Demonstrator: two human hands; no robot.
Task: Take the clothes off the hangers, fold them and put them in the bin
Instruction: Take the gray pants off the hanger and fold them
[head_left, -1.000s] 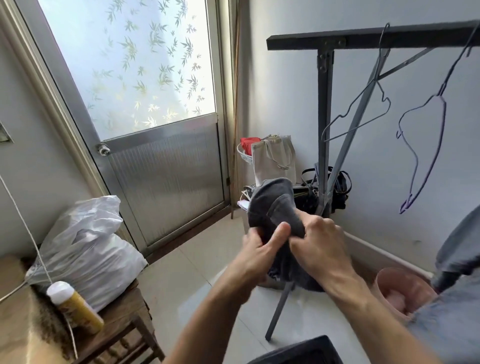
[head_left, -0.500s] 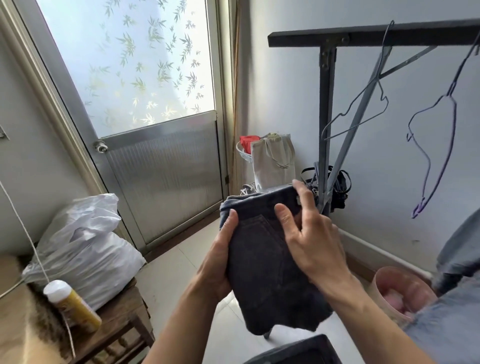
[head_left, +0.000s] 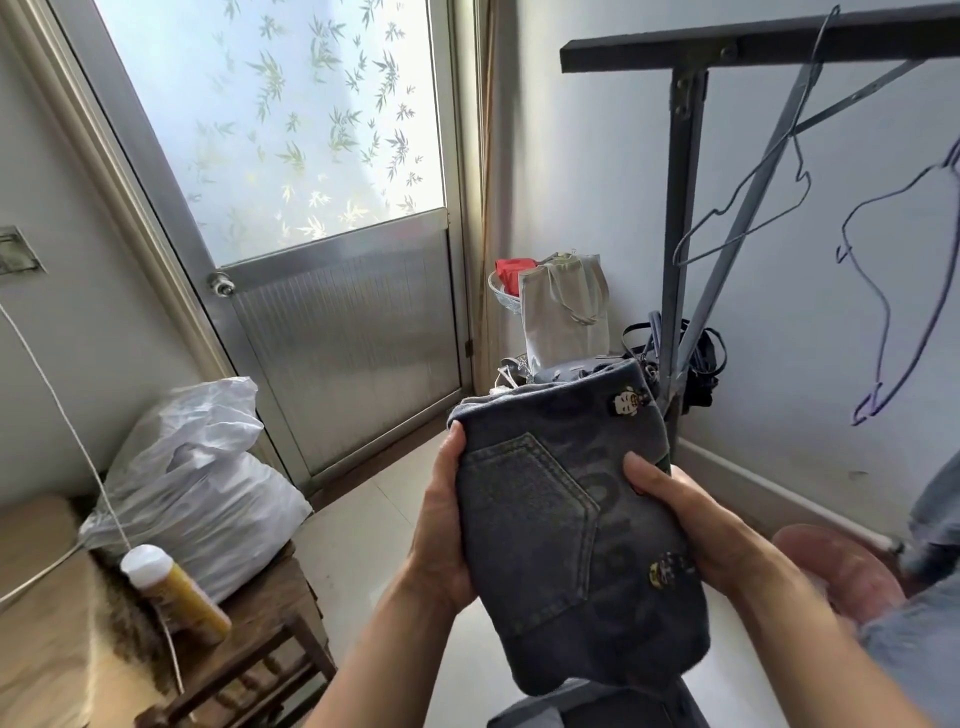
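A folded pair of dark grey jeans (head_left: 561, 525) with a back pocket and small cartoon patches is held flat in front of me. My left hand (head_left: 441, 525) grips its left edge and my right hand (head_left: 691, 525) grips its right edge. Two bare wire hangers, one grey (head_left: 748, 208) and one purple (head_left: 883, 291), hang from the dark metal rack (head_left: 680, 156) at the upper right. A dark bin edge (head_left: 597, 706) shows at the bottom, just under the jeans. Another grey garment (head_left: 935, 499) hangs at the far right edge.
A pink basin (head_left: 841, 566) sits on the floor at the right. A white sack (head_left: 197, 478) and a yellow bottle (head_left: 176, 592) rest on a wooden stool at the left. Bags (head_left: 566, 306) stand in the corner beside the door (head_left: 332, 291).
The jeans went from a bunched bundle to a flat folded packet. Both hands shifted to its sides and brought it closer and lower, above the bin edge.
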